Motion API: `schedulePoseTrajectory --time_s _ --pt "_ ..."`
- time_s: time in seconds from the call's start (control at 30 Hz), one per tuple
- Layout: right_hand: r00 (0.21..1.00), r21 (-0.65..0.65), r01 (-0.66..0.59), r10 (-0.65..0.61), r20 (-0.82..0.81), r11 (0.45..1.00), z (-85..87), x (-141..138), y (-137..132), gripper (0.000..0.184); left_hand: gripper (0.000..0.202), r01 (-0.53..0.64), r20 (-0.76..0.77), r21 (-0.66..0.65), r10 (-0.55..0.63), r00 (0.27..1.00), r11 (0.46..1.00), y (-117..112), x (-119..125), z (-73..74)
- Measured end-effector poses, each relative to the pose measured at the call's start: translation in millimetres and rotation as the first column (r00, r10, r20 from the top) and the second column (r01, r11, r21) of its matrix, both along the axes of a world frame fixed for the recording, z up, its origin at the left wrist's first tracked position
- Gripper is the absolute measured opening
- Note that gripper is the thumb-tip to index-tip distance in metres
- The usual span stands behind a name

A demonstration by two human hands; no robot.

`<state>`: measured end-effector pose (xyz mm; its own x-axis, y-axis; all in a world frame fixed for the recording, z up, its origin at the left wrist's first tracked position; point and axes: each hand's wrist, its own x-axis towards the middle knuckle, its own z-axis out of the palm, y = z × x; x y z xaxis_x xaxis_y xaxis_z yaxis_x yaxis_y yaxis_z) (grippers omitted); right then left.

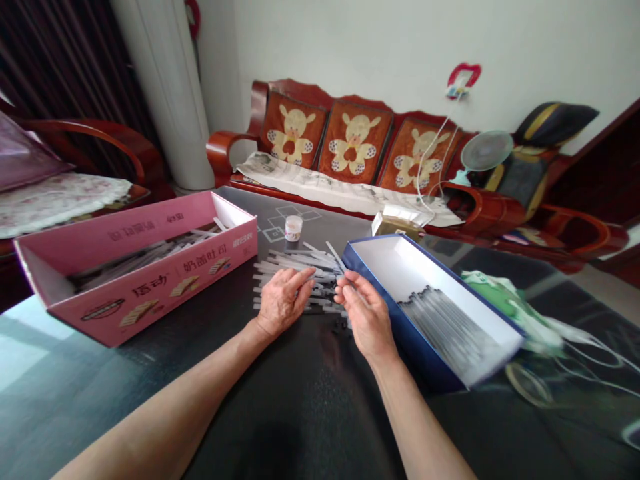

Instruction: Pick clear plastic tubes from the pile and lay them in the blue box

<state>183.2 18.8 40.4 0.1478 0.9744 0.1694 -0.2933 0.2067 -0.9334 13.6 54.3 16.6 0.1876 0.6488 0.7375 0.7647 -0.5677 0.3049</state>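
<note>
My right hand (367, 317) pinches a thin translucent tube (334, 253) between thumb and fingers, the tube slanting up and to the left. Beside it, my left hand (286, 299) rests over a loose pile of similar tubes (274, 261), its index finger stretched out and its thumb slightly apart. Nothing shows between those fingertips, though the curled fingers are partly hidden. Small black pieces (342, 325) lie between the hands. Right of my right hand stands an open blue box (430, 370) with a white inside, holding dark-ended tubes (445, 323) in a row.
A long pink carton (185, 280) with more tubes stands on the dark table (280, 407) at left. Behind the pile is a small white tub (293, 228). A small box (397, 223) and a green-and-white plastic bag (510, 303) sit beyond and beside the blue box.
</note>
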Motion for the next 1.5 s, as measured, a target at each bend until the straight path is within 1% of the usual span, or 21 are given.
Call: schedulePoseTrajectory --time_s 0.07,0.13,0.27,0.47,0.63,0.73,0.83,0.97,1.03,1.1,1.17,1.23,1.3,1.33,1.4,1.5 --pt "0.995 -0.011 0.034 -0.035 -0.091 0.999 3.3 -1.4 -0.3 0.027 0.030 0.009 -0.018 -0.007 -0.009 1.000 1.000 -0.1 0.4 -1.4" --pt "0.990 -0.001 0.051 -0.050 -0.135 0.999 5.2 -1.7 -0.3 0.025 0.030 0.029 -0.039 -0.012 -0.029 0.999 1.000 -0.7 0.8 -2.0" --pt "0.991 0.013 0.049 -0.047 -0.126 0.999 3.3 -0.4 0.2 0.025 0.029 0.066 -0.044 -0.003 -0.066 0.997 0.998 -2.4 2.0 -1.6" --pt "0.998 0.001 0.040 -0.040 -0.050 0.999 -2.8 0.1 0.6 0.026 0.028 0.090 -0.025 0.001 -0.090 0.996 0.996 -4.0 3.6 -0.7" --pt "1.000 -0.011 -0.020 0.020 0.007 1.000 -3.1 0.3 0.1 0.025 0.029 0.173 -0.104 0.032 -0.169 0.980 0.984 -5.8 1.7 1.5" --pt "0.998 -0.002 -0.063 0.063 0.027 0.998 -2.5 3.4 0.4 0.024 0.030 0.184 -0.134 0.053 -0.176 0.975 0.981 -6.0 0.3 2.6" --pt "0.996 0.021 -0.063 0.062 0.058 0.998 -3.4 6.8 0.5 0.023 0.029 0.193 -0.171 0.052 -0.182 0.968 0.980 -6.2 0.4 3.3" --pt "0.981 0.039 -0.070 0.061 0.184 0.997 -5.3 3.2 -2.8 0.024 0.029 0.200 -0.204 0.048 -0.187 0.961 0.979 -7.7 2.4 2.8" --pt "0.961 0.033 -0.091 0.079 0.264 0.995 -5.6 -2.2 -5.2 0.025 0.028 0.199 -0.192 0.046 -0.187 0.963 0.979 -8.3 3.2 1.8" --pt "0.951 0.006 -0.086 0.081 0.297 0.996 -5.1 -6.8 -6.3 0.024 0.026 0.190 -0.169 0.047 -0.179 0.969 0.981 -8.5 3.3 0.4" --pt "0.972 -0.018 -0.025 0.028 0.234 1.000 -3.7 -7.6 -5.0 0.028 0.025 0.170 -0.156 0.049 -0.161 0.975 0.984 -8.0 3.1 -0.8" --pt "0.994 -0.026 0.075 -0.073 0.085 0.997 -1.5 -4.5 -1.6 0.033 0.025 0.150 -0.159 0.044 -0.141 0.977 0.988 -7.3 2.9 -1.5" --pt "0.987 -0.036 0.149 -0.151 -0.050 0.988 0.9 0.2 2.4 0.030 0.025 0.142 -0.165 0.033 -0.135 0.977 0.989 -6.8 3.1 -1.4" --pt "0.981 -0.049 0.168 -0.172 -0.093 0.985 1.7 1.9 3.9 0.028 0.025 0.148 -0.167 0.029 -0.141 0.976 0.989 -6.7 3.4 -1.1" --pt "0.975 -0.091 0.167 -0.178 -0.135 0.982 2.2 2.7 5.3 0.028 0.029 0.186 -0.163 0.022 -0.180 0.970 0.982 -6.8 4.5 -0.3" --pt "0.978 -0.152 0.145 -0.165 -0.131 0.978 -0.5 -3.2 3.3 0.030 0.036 0.271 -0.153 0.014 -0.265 0.952 0.963 -7.2 6.1 0.0"
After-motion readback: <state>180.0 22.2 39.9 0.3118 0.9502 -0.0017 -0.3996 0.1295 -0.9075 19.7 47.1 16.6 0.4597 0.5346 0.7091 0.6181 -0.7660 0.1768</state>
